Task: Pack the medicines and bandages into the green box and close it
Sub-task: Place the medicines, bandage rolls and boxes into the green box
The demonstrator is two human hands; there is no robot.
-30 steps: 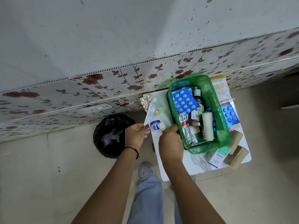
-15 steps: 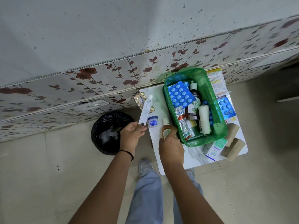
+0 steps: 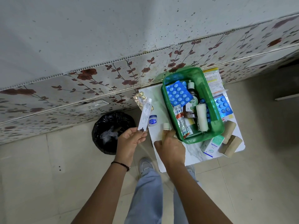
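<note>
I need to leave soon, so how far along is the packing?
Partly done. The green box already holds a blue blister pack, a brown bottle and a white bandage roll. In hand: the left hand pinches a white tube; the right hand has a small bottle in its grip. Left: the jar, gold blister pack, Optidex carton, tan bandage rolls, then closing.

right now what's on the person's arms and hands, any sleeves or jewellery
Both forearms are bare, no sleeves in view. The left hand has a thin dark band at its wrist and dark polish on the thumbnail. The right hand shows no ring, band or glove.
</note>
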